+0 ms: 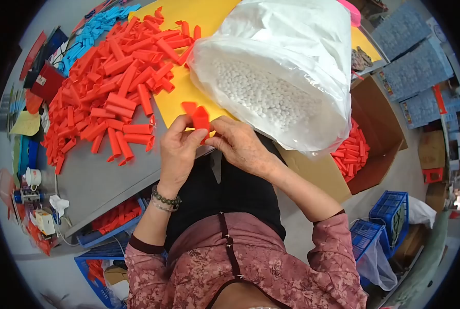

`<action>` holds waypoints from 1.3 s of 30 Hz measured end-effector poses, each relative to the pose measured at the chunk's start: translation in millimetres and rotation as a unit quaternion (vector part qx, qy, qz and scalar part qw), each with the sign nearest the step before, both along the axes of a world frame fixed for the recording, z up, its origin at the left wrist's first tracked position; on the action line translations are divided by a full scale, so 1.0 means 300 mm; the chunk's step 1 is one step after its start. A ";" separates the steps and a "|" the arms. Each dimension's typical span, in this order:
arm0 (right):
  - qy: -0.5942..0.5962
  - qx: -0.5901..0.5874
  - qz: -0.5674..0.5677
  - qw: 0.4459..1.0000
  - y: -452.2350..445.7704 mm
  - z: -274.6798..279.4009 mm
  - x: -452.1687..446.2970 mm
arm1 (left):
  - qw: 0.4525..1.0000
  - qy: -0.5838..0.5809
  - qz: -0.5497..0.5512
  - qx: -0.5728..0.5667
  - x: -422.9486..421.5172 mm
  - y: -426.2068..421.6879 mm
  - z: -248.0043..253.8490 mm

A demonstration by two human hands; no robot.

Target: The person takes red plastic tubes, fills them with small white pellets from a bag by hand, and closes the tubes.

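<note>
Between my two hands is a red folded piece point(201, 117) with an open flap at its top. My left hand point(181, 147) pinches it from the left side, with bracelets on the wrist. My right hand point(240, 144) has its thumb and fingers closed at the piece's lower right edge. To the left lies a big heap of red tube-like pieces point(119, 105). Just beyond my right hand, a white bag point(291, 31) lies tilted with its mouth toward me, full of small white balls point(266, 95).
Blue pieces point(93, 33) lie behind the red heap on the grey table point(101, 185). A yellow sheet point(173, 105) lies under the bag. At the right stands a cardboard box point(384, 134) holding red pieces. Blue crates point(389, 221) are on the floor.
</note>
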State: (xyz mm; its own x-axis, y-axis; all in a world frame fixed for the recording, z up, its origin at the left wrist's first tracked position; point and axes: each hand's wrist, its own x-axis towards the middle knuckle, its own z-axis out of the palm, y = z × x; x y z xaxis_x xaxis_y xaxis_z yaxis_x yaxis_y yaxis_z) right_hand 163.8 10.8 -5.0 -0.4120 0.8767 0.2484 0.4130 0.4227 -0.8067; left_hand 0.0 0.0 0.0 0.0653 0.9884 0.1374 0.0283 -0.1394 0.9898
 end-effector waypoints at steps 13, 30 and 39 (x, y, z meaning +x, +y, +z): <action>-0.315 0.079 -0.258 0.910 0.231 -0.025 0.258 | 0.818 0.564 -0.036 0.106 0.251 0.340 -0.049; 0.135 -0.164 -0.197 0.957 0.294 -0.002 0.320 | 0.925 0.367 -0.034 0.092 0.309 0.402 -0.022; 0.358 -0.264 -0.188 0.875 0.261 0.005 0.322 | 0.995 0.066 -0.063 0.049 0.326 0.364 -0.070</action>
State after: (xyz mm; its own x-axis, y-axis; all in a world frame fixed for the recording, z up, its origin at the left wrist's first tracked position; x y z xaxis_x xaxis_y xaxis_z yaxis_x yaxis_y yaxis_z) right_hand 260.3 89.1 -3.6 0.0262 0.9873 -0.1567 -0.2491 -0.1453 -0.9575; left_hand 97.7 109.3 -21.1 0.2119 0.9533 0.2151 0.1329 -0.2461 0.9601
